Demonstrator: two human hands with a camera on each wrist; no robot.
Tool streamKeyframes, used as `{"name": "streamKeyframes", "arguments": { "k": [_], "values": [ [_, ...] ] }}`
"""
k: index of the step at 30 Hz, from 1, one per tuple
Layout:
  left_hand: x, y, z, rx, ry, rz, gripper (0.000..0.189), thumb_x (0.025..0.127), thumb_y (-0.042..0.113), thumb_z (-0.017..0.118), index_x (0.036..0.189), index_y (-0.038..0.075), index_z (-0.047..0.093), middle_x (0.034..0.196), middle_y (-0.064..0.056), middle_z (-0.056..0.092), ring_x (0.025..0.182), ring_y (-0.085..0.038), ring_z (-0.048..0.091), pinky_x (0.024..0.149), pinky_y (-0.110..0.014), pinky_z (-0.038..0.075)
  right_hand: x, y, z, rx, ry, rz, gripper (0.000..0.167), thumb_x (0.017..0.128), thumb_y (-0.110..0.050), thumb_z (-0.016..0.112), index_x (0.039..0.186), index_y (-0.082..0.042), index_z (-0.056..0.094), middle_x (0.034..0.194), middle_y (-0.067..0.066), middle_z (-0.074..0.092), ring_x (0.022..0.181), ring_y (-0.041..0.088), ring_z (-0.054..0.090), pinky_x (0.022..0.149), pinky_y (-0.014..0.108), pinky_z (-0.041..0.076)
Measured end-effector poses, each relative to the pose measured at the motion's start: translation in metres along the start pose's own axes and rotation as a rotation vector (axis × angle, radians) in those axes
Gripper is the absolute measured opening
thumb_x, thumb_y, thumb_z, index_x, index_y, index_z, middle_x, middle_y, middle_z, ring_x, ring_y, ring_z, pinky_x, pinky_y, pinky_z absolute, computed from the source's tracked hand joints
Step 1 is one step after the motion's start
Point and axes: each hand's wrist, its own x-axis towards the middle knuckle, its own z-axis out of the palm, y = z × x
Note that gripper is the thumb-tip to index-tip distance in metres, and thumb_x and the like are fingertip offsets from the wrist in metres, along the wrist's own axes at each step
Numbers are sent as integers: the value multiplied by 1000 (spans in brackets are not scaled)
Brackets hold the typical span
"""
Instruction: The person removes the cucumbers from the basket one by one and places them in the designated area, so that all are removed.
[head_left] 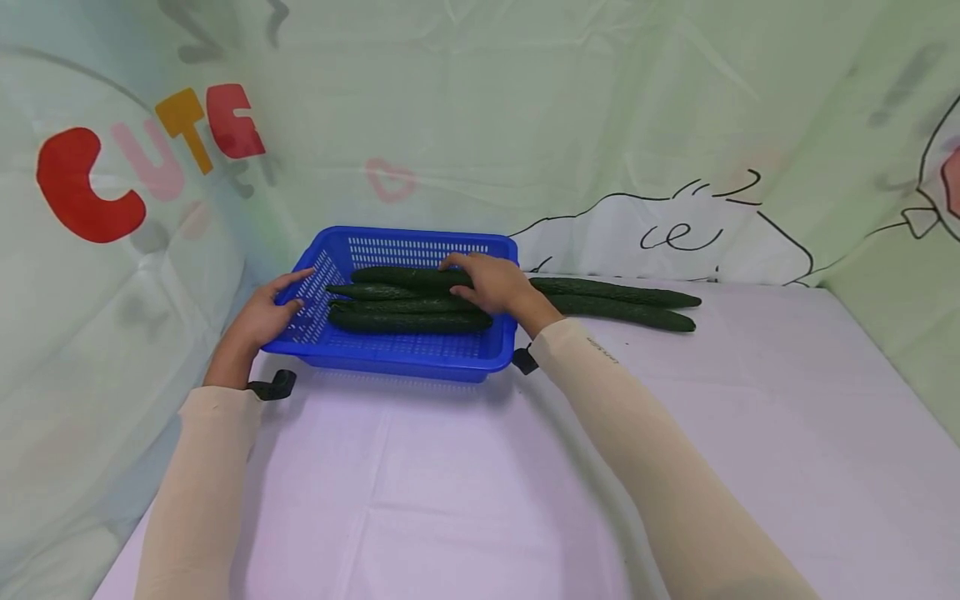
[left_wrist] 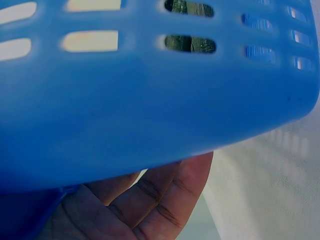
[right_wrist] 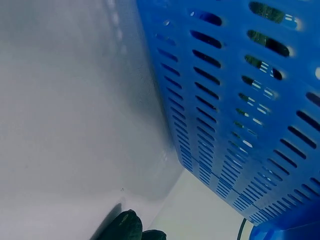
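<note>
- I'm seeing the thumb and fingers of the right hand [head_left: 491, 287] gripping the right end of the rearmost cucumber [head_left: 397, 277], which is lying inside the blue basket [head_left: 397, 359].
- I'm judging that hold as one-ended: if it were lifting, the free length could be sagging or twisting loose.
- The left hand's [head_left: 262, 317] fingers are lying slightly apart across the basket's left rim; I'm not able to tell how hard they're pressing. Too much weight there could be tipping or sliding the basket.
- In front of the gripped one, three more cucumbers [head_left: 408, 322] are resting side by side; a careless drag could be rolling them.
- A black wrist mount [head_left: 525, 361] is sitting just beside the basket's near right corner, so a low sweep could be catching the rim.
- Farther right, two loose cucumbers [head_left: 622, 311] are lying on the pale cloth [head_left: 420, 483]; a brushing forearm could be rolling them away.
</note>
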Motion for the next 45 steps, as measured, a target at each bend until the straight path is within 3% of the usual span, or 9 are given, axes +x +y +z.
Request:
{"name": "streamKeyframes", "arguments": {
  "k": [5,14,23,27,36,41,45],
  "values": [
    [-1,-1,-2,3,-4,-8,58,102,13,40,157,27,27,163,-23,13,144,-53,23,112,-70,24,0,-2,0,-5,37,-13,41,100,-28,57,141,-28,51,142,8,55,121,29,59,95,46,51],
    [1,-3,-2,3,4,-34,58,102,13,40,157,29,26,164,-21,12,146,-53,19,111,-73,20,4,-5,1,-27,43,1,42,100,-21,57,141,-27,51,143,8,54,131,29,52,107,46,44],
    [-1,-3,-3,-8,-11,-40,58,103,14,39,157,30,24,164,-22,9,146,-54,18,110,-73,22,6,-7,1,-95,35,30,44,99,-14,56,141,-27,49,130,7,61,119,29,58,106,46,44],
    [-1,-3,-3,-7,-13,-39,58,103,14,39,157,29,24,164,-22,9,145,-54,19,110,-73,22,6,-8,2,-163,35,74,41,102,-15,50,140,-28,46,127,8,60,124,32,53,109,51,35],
    [0,-1,-2,8,-9,-33,58,103,14,39,157,28,25,164,-23,11,145,-54,20,110,-73,23,7,-9,4,-234,-7,93,38,105,-24,36,143,-21,37,132,13,59,125,33,55,111,53,33],
    [-1,1,-1,4,-11,-37,58,103,13,39,157,28,25,164,-23,11,145,-54,19,110,-73,22,6,-9,4,-200,0,59,48,102,-36,48,146,-24,35,134,12,59,124,31,58,108,50,36],
    [0,0,-1,2,-11,-30,58,102,13,40,157,28,26,164,-22,12,146,-53,20,111,-72,22,3,-8,4,-192,22,38,47,100,-35,55,143,-27,40,132,11,61,121,30,60,104,48,39]
  ]
}}
